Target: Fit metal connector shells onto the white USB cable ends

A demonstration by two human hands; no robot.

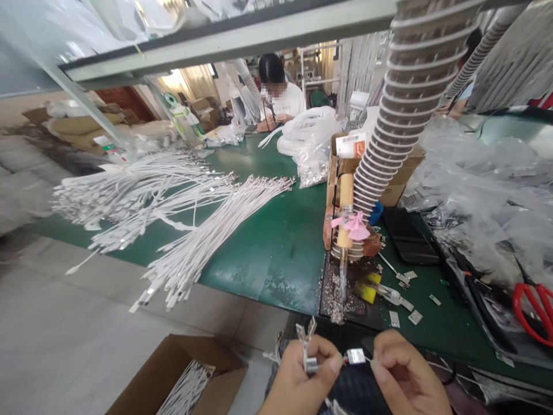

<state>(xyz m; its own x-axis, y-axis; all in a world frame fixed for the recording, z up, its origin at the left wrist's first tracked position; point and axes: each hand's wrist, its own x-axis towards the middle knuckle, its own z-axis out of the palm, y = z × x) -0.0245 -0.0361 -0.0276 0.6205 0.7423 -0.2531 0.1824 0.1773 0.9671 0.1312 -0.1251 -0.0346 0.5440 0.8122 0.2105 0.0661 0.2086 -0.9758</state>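
My left hand (305, 374) is closed, thumb against forefinger, on thin cables; small metal connectors (310, 331) stick up above its fingers. Between my hands sits a silver rectangular connector (356, 355) with thin wires at both ends. My right hand (404, 374) pinches the thin wire on the right of that connector. Both hands are over my lap, just below the bench's front edge. Above them a soldering iron (345, 216) with a wooden handle is fixed tip down, its tip (338, 314) over a dark plate sprinkled with solder bits.
Bundles of white cables (224, 230) cover the left of the green bench (259, 271). A carton (181, 351) holds more cables below. A ribbed hose (401, 104) hangs over the iron. On the right lie a phone (410, 236), red-handled scissors (533, 308) and plastic bags. Another person (283, 95) sits opposite.
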